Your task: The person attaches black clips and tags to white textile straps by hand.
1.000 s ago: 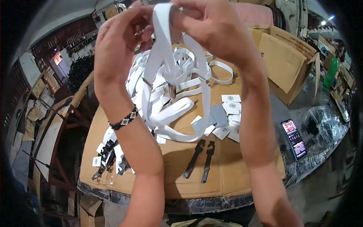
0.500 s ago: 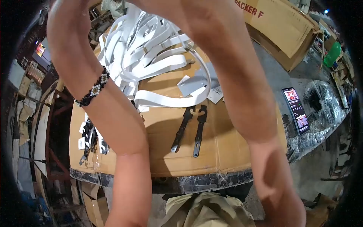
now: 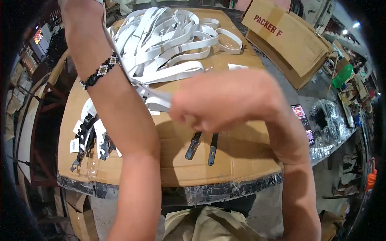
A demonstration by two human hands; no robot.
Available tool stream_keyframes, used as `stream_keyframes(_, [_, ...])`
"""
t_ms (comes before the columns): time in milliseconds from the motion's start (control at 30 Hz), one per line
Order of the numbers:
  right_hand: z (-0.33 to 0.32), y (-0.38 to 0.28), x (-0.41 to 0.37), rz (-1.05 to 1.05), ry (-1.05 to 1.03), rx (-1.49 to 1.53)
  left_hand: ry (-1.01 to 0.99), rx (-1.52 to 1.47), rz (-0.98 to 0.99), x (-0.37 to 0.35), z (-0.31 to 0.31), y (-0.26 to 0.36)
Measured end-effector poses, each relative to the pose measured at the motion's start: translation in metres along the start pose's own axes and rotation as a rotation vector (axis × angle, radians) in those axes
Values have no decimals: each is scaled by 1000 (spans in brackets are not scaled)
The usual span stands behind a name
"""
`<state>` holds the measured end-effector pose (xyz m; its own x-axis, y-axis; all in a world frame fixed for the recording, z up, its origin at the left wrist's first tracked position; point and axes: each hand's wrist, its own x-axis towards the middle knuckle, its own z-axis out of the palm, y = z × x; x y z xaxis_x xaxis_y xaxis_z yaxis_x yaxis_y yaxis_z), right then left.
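Observation:
My right hand (image 3: 225, 98), blurred by motion, is closed around the end of a white strap (image 3: 159, 94) above the cardboard sheet. This strap runs up and left past the beaded bracelet to the top edge. There, part of my left hand (image 3: 82, 10) shows, its fingers cut off by the frame. A heap of looped white straps (image 3: 161, 40) lies beyond my hands. Two dark strips, one left (image 3: 193, 148) and one right (image 3: 213, 152), lie just below my right hand, their upper ends hidden. Dark pieces with white tags (image 3: 86, 136) lie left of my left forearm.
Cardboard (image 3: 173, 172) covers the table, with dark wrapping along its front edge. At the right are an open carton (image 3: 285, 44), a phone (image 3: 304, 124) and a plastic-wrapped roll (image 3: 325, 120). A green bottle (image 3: 342, 76) stands farther right.
My right hand has come down from the top into the middle, with the strap drawn across. The big strap loop above the dark strips is gone from there. The view has shifted slightly.

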<state>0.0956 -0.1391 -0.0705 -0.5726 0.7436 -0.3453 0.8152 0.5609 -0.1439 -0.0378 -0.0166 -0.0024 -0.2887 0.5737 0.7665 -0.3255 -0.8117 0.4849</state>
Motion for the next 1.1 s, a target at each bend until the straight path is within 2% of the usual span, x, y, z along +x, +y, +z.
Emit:
stream_keyframes(33, [19,9,2,-63,19,33,-12,-2,3,1,-6,-1])
stream_keyframes(67, [21,1,2,20,-92,45,-38,0,11,4,-10,-6])
stream_keyframes(167, [56,6,12,-51,-103,47,-107,19,55,15,-26,-20])
stream_keyframes(233, [56,-4,8,26,-134,16,-148,47,105,26,-37,-34])
stream_keyframes(333, [55,0,-4,-32,27,15,-190,61,172,34,-45,-49])
stream_keyframes(533, [-19,-8,-54,-171,319,-16,-217,124,224,42,-46,-60])
stream_keyframes(600, [-44,-11,-71,-56,396,30,-249,160,250,41,-45,-59])
stream_keyframes(667, [-54,5,-75,-303,774,-41,-394,221,350,41,-39,-60])
stream_keyframes(767, [-63,14,-90,-266,998,269,-340,-32,286,42,-26,-72])
stream_keyframes(833, [-70,29,-80,-357,1164,404,-240,-21,325,53,-27,-92])
stream_keyframes(867, [-73,39,-71,-431,1198,458,-204,-8,235,52,-24,-84])
stream_keyframes(933, [-77,33,-71,-271,1290,480,-132,9,53,49,-16,-66])
stream_keyframes(967, [-79,33,-71,-227,1318,469,-164,99,130,57,-20,-73])
stream_keyframes(1000, [-77,31,-66,-169,1351,431,-170,13,136,51,-17,-60])
stream_keyframes(1067, [-75,33,-61,-91,1414,380,-72,49,81,22,13,-35])
stream_keyframes(1100, [-71,33,-59,-82,1445,342,-118,51,57,24,10,-36])
